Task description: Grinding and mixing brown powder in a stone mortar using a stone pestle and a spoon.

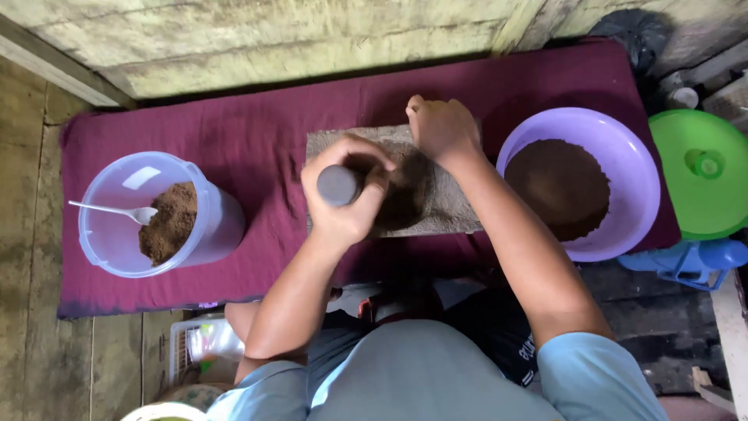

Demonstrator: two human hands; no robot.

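Both my hands on the grinding slab.

My left hand (347, 191) is clenched around a grey roller (337, 185) lying over brown paste (405, 191) on the stone slab (456, 210); my right hand (442, 129) presses its far edge, fingers curled. Purple bowl (631, 156) right, clear tub (117, 234) with spoon (109, 210) left.

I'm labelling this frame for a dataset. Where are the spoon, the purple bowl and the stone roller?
spoon (117, 210), head view, middle of its handle.
purple bowl (635, 168), head view, bare inner wall on the right.
stone roller (336, 185), head view, round end face sticking out of the left hand (347, 195).
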